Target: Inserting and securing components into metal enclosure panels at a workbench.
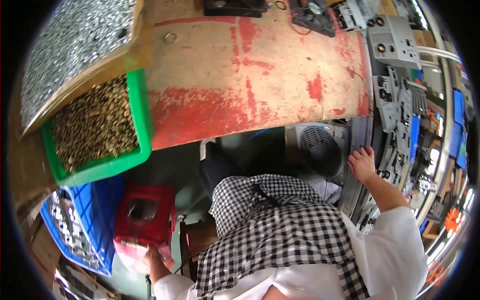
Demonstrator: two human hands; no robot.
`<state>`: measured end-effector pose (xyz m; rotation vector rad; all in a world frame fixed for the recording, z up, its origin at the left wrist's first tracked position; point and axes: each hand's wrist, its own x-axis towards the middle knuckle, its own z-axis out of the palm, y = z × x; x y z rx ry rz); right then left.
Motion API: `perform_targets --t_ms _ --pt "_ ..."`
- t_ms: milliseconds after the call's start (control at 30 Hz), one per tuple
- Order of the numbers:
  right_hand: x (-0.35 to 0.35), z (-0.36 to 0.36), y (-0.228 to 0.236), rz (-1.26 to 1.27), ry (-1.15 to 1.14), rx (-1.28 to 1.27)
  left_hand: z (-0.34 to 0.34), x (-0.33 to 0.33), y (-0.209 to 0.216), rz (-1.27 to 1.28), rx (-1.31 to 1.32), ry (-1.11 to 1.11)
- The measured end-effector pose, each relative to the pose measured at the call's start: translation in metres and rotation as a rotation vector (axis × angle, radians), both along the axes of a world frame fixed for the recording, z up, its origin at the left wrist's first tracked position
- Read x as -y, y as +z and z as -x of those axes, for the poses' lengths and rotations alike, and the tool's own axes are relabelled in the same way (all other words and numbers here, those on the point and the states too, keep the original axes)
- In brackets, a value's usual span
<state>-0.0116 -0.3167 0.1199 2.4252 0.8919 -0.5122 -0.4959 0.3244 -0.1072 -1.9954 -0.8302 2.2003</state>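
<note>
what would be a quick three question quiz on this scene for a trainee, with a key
1. Multiple choice: the brass-coloured pieces lie in a bin that is a) green, b) red or c) white.
2. True or false: the right hand is on the grey metal edge beside the table.
3. Which hand is nearer the red plastic object?

Key: 1 a; 2 true; 3 the left hand.

Left grip at pink item (red plastic object adjoining); right grip on grey rail.
</note>
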Motion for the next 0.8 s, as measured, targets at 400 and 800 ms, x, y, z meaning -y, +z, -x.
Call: perform_targets --t_ms 400,800 --pt "0.001 0.009 0.006 0.068 0.039 0.043 -0.018 -0.012 -0.029 -0.219 0.268 0.265" --pt "0.026 0.005 0.004 -0.379 0.077 0.031 -0.024 0.098 -0.065 0.672 1.34 -0.093"
